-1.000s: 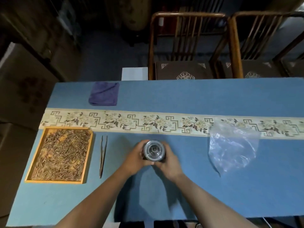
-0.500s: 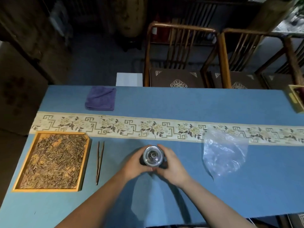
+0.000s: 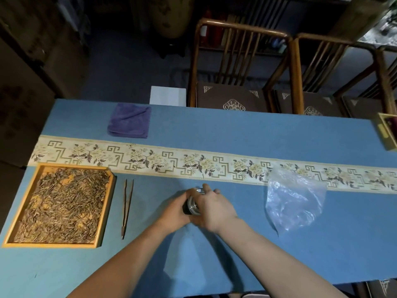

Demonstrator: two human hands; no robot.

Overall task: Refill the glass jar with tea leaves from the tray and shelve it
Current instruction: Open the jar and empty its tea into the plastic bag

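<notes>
Since half a second ago the right hand [image 3: 214, 208] has slid up over the top of the glass jar [image 3: 191, 204], so its fingers now curl across the lid that was plainly showing before, while the left hand [image 3: 176, 211] has stayed wrapped round the jar's left side. Both hands grip the jar, which stands on the blue table [image 3: 236, 130] near its front middle, only a strip of its glass and dark base showing between the palms. Left of the hands, a pair of dark tweezers [image 3: 126, 208] lies on the cloth, pointing away from the person. Just beyond the tweezers, at the table's left end, sits the wooden tray [image 3: 105, 214], spread with tea leaves [image 3: 62, 205]. To the right of the jar lies a crumpled clear plastic bag [image 3: 294, 198], its upper edge overlapping the patterned runner [image 3: 150, 158] that crosses the table from side to side. A folded purple cloth [image 3: 130, 120] rests behind the runner toward the left. Wooden chairs [image 3: 232, 61] stand along the far side, and a yellow box [image 3: 386, 133] is cut off at the right edge.
</notes>
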